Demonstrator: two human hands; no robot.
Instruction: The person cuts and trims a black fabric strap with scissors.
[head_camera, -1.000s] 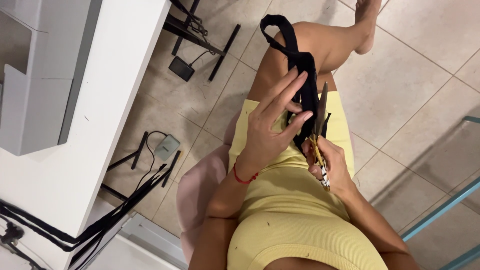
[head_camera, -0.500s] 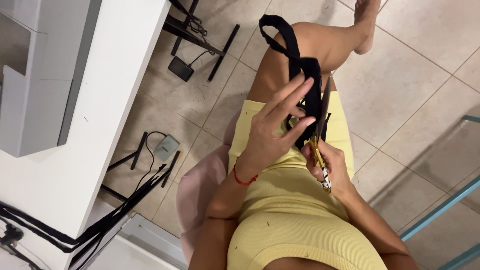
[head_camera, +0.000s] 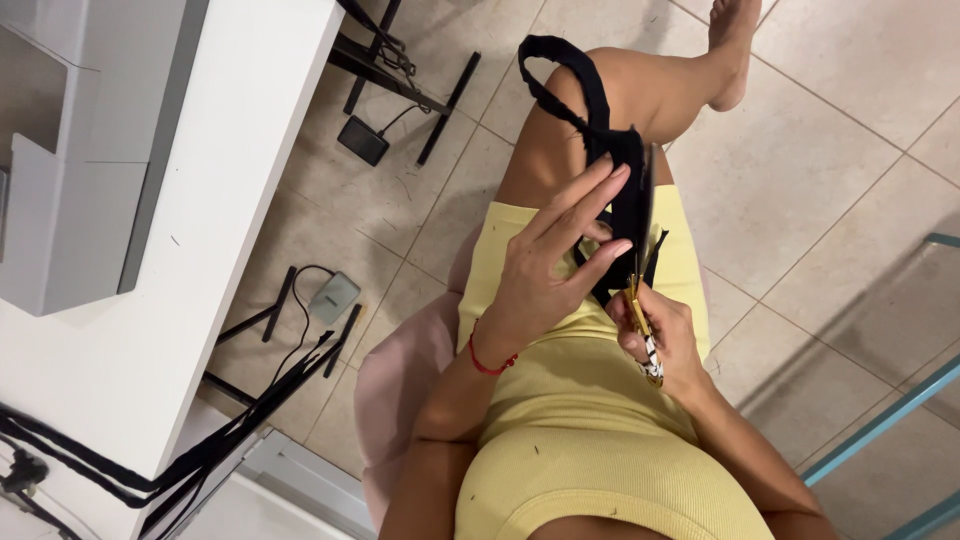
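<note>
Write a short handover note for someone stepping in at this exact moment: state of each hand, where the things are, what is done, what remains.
Left hand: fingers spread, holding the black fabric strap piece up over the lap.
Right hand: closed on the scissors, blades pointing up against the fabric's right edge.
Fabric's loop end hangs over the knee.
Done: scissors set at the edge; no cut piece visible.
Left: the cutting itself appears unfinished.

I see a sleeveless ribbed yellow dress (head_camera: 590, 440), snug over torso and lap. Just below the left grip (head_camera: 545, 270), a thin red cord bracelet (head_camera: 488, 366) circles the wrist. Arms, legs and feet are bare.
</note>
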